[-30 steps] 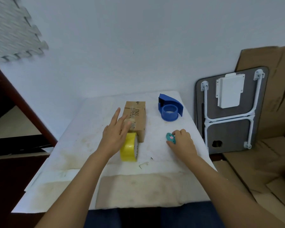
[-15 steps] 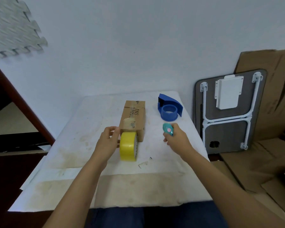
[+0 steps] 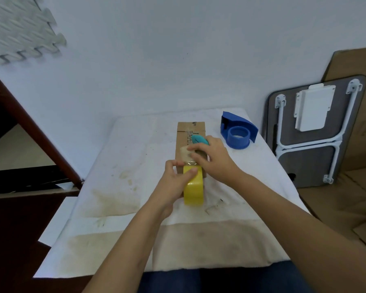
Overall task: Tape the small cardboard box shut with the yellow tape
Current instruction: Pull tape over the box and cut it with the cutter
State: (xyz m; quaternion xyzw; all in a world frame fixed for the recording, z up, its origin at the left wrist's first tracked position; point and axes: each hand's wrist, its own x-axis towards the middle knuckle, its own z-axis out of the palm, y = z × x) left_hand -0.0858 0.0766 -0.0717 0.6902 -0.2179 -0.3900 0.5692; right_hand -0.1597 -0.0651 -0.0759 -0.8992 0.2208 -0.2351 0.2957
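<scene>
Left hand (image 3: 173, 182): I'm seeing its fingers (image 3: 191, 171) clamping the yellow tape roll (image 3: 193, 190).
Right hand (image 3: 215, 159): fingers gripping a teal cutter (image 3: 199, 140), pressing onto the cardboard box (image 3: 191, 132).

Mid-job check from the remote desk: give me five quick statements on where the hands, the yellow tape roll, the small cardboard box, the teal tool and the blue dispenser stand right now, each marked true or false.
1. The left hand grips the yellow tape roll, which stands on edge at the near end of the small brown cardboard box. True.
2. The right hand is empty. False: it holds a small teal plastic cutter over the box top.
3. The blue plastic tape dispenser sits left of the box. False: it sits to the right, apart from it.
4. A strip of tape runs from the roll onto the box top. True.
5. The roll sits inside the blue dispenser. False: the roll is in front of the box, outside it.
</scene>
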